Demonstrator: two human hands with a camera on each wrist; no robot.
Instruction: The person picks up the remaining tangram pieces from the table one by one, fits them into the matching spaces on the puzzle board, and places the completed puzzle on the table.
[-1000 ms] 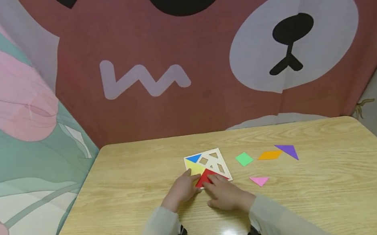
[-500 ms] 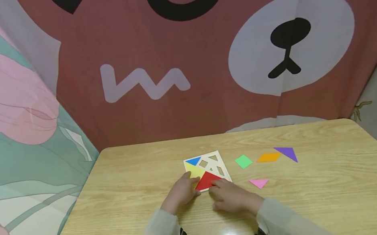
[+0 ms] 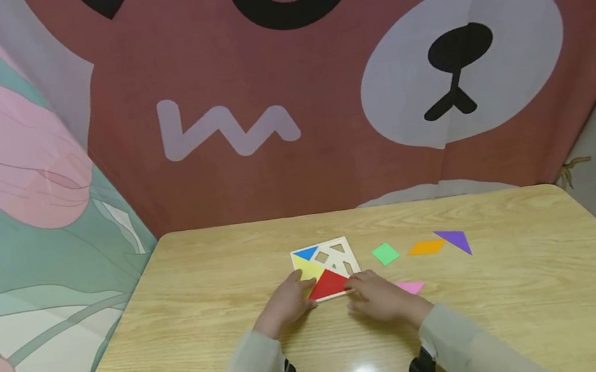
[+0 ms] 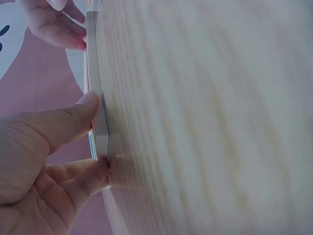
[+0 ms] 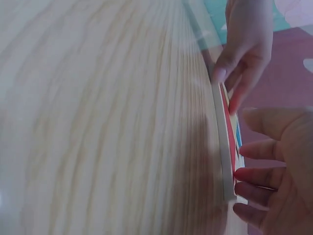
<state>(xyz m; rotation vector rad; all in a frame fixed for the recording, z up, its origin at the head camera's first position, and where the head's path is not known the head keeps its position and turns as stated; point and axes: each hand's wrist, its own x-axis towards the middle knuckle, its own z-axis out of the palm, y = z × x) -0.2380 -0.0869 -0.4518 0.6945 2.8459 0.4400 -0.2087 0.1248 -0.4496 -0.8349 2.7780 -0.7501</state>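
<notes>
Tangram tray with two hands. The pale tray (image 3: 339,258) is lying flat on the wood-grain surface (image 3: 204,290), in front of a hanging bear-print cloth (image 3: 240,188). The left hand (image 3: 286,303) is grasping the tray's near left corner, its thumb pressing the near edge and other fingers bracing the left side. The right hand (image 3: 378,297) is reaching to the near right corner, its fingers released and loosely extended; whether they are touching the red triangle (image 3: 329,284) I cannot tell. Red, yellow (image 3: 309,268) and blue (image 3: 307,253) triangles are occupying the tray; cut-outs are showing beyond them. To the right, a green square (image 3: 386,254), an orange parallelogram (image 3: 427,248) and a purple triangle (image 3: 456,239) are lying loose; a pink triangle (image 3: 411,287), partly hidden, is lying just beyond the right hand.
</notes>
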